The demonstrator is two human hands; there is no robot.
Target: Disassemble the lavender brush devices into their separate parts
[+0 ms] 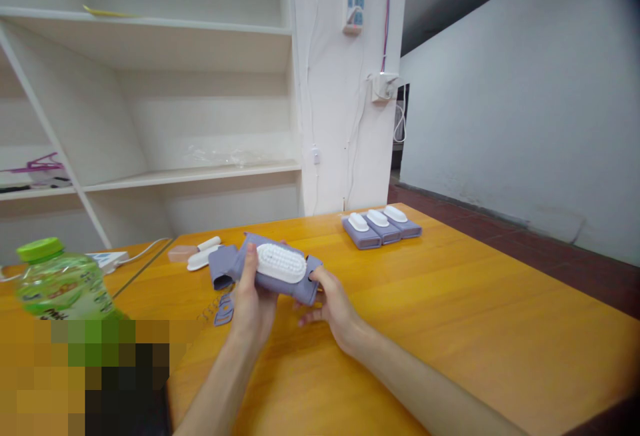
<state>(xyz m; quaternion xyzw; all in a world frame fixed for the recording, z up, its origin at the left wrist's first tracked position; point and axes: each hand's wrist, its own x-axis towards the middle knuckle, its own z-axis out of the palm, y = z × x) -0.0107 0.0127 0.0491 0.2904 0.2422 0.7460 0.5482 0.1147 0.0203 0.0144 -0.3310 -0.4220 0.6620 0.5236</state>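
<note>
My left hand (255, 309) grips a purple-grey boxy case (285, 288), thumb on top. A white oval brush (281, 263) with its bristles facing up lies against the case's upper face. At the case's right end my right hand (340, 313) pinches a small purple-grey piece (313, 267) with a dark hole between thumb and fingers. Just left of the case is another hollow purple-grey part (223, 268), its open end toward me. Below that part, a flat purple-grey frame piece (225, 309) and a thin coiled spring (209, 311) rest on the table.
Three purple-grey cases with white oval tops (377, 221) stand side by side at the table's (450, 309) far edge. White oval parts (204, 257) and a pinkish block (183, 253) lie back left. A green-capped bottle (65, 283) and a power strip (107, 261) are at the left.
</note>
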